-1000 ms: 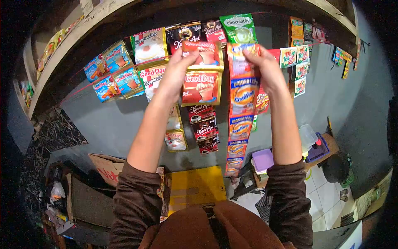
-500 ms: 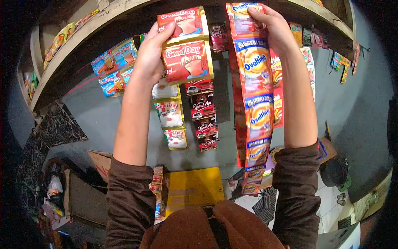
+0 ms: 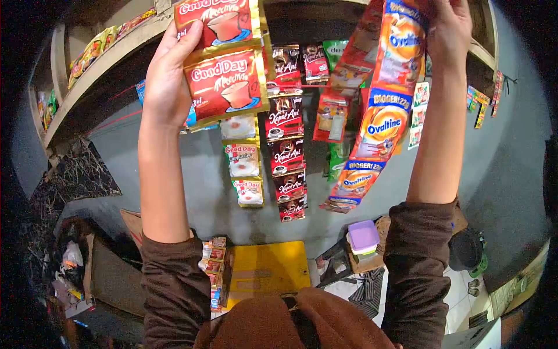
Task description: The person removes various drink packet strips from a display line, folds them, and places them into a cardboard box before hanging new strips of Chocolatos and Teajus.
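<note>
A person in brown sleeves stands facing a grey wall (image 3: 174, 174) hung with sachet strips, both arms raised. The left hand (image 3: 165, 81) is up at the upper left, its grip closed on the left edge of a red Good Day strip (image 3: 224, 81), with fingers curled behind the foil and the thumb along its side. The strip is held high in front of the wooden shelf (image 3: 93, 75), and its top sachet runs out of view.

The right hand (image 3: 450, 29) is at the upper right, its grip pinching the upper end of an orange Ovaltine strip (image 3: 381, 122). That strip hangs down and leftward in a slanted line, and its lowest sachet ends near the middle of the wall.

Between the two held strips, a dark red Kapal Api strip (image 3: 285, 157) hangs against the wall. A Good Day Cappuccino strip (image 3: 241, 166) hangs just to its left.

Below, near the person's chest, lies a yellow box (image 3: 267, 267). A purple-lidded container (image 3: 363, 235) sits to its right. Another run of sachets (image 3: 212, 267) lies beside the left sleeve.
</note>
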The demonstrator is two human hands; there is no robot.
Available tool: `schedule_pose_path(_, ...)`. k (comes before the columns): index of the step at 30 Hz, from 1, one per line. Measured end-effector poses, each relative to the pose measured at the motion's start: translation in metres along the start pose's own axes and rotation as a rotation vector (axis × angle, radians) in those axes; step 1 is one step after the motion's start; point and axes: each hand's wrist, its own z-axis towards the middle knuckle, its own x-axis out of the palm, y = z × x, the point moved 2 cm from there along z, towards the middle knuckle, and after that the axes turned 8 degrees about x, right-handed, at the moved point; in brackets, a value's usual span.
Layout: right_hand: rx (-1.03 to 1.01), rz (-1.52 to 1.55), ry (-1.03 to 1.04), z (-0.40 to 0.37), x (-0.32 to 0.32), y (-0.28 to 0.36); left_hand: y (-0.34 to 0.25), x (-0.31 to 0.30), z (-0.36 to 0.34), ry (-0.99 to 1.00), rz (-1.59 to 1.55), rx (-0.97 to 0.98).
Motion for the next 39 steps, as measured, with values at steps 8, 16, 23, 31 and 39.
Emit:
schedule_pose_path(8, -0.6, -0.147, -0.045, 0.063, 0.012, 0.059, -0.013, -0.015, -0.005, -0.004, -0.058, 0.01)
schedule_pose_path(16, -0.835, -0.69, -0.439, 0.061, 0.016, 0.116, -0.019, -0.019, -0.027, -0.032, -0.031, -0.003)
schedule_pose_path(23, -0.603, -0.777, -0.313, -0.001, 0.013, 0.076, 0.002, -0.039, -0.083, -0.004, -0.051, -0.222)
schedule_pose_path(31, 0.434, -0.415, 0.124, -0.167, 0.065, 0.024, 0.03, -0.079, -0.229, -0.447, -0.054, -0.495)
schedule_pose_path(39, 0.836, -0.419, 0.778, -0.248, 0.105, 0.01, -0.029, -0.116, -0.339, -0.758, 0.219, -0.655)
